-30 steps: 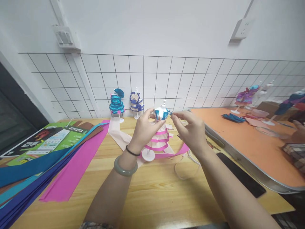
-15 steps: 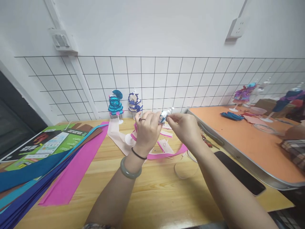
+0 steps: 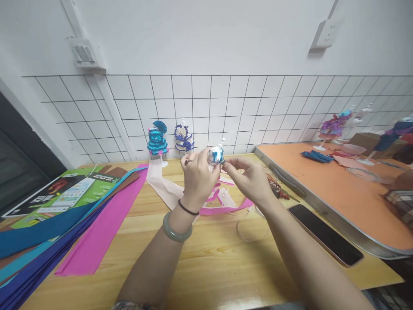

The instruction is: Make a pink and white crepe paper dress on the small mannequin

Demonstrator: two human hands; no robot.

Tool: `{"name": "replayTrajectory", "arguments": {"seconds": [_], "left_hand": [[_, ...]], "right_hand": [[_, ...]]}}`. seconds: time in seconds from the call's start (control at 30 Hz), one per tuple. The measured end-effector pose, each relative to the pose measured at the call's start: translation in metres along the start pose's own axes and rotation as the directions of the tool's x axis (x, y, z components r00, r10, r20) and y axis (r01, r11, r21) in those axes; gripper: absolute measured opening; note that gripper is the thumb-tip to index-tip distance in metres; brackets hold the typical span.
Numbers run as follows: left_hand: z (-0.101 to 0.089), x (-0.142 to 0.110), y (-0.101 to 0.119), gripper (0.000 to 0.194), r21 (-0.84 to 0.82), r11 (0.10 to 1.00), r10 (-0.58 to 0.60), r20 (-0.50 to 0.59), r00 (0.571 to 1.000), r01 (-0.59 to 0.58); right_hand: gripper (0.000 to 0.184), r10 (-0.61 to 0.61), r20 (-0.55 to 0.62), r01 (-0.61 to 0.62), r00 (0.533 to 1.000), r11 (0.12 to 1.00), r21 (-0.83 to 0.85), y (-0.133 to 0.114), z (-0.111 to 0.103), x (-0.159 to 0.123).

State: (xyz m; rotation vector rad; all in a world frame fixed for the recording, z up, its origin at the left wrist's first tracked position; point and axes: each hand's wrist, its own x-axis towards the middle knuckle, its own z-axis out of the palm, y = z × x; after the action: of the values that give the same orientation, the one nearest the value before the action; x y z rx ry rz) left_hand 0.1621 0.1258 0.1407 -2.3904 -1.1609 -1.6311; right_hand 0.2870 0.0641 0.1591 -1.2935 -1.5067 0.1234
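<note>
My left hand (image 3: 197,176) is closed around a small white mannequin doll (image 3: 215,156) with a blue-and-white paper bodice, held above the wooden table (image 3: 206,254). Its pink-striped paper skirt is mostly hidden behind that hand. My right hand (image 3: 249,177) pinches the blue paper at the doll's right side with thumb and forefinger. A green bangle and a black band sit on my left wrist.
Coloured paper sheets (image 3: 64,224) and a green box (image 3: 61,193) lie at the left. Pink and cream paper strips (image 3: 226,206), a tape ring (image 3: 253,228) and a phone (image 3: 325,234) lie near my hands. Two dressed dolls (image 3: 158,140) stand by the grid wall. An orange table (image 3: 338,181) holds more dolls; another person's arm (image 3: 400,193) rests there.
The doll went from standing on the table to being lifted and tilted in my left hand. Both hands rose slightly and my right fingers stayed at the bodice.
</note>
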Motion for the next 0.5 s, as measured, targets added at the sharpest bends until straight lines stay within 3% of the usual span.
{"name": "replayTrajectory", "arguments": {"seconds": [0.2, 0.4, 0.5], "left_hand": [[-0.001, -0.001, -0.001, 0.041, 0.043, 0.999, 0.011, 0.004, 1.0, -0.011], [-0.004, 0.0, 0.002, 0.032, 0.037, 0.999, 0.006, 0.003, 1.0, -0.006], [-0.006, 0.002, 0.003, 0.035, -0.068, 0.997, -0.023, 0.029, 0.999, 0.024]], "right_hand": [[0.014, -0.213, -0.013, 0.208, 0.977, 0.962, -0.179, 0.001, 0.012, -0.003], [0.013, -0.228, -0.022, 0.214, 0.973, 0.937, -0.275, 0.005, 0.017, -0.001], [0.014, -0.211, -0.051, 0.192, 0.976, 0.95, -0.246, 0.01, 0.013, -0.002]]}}
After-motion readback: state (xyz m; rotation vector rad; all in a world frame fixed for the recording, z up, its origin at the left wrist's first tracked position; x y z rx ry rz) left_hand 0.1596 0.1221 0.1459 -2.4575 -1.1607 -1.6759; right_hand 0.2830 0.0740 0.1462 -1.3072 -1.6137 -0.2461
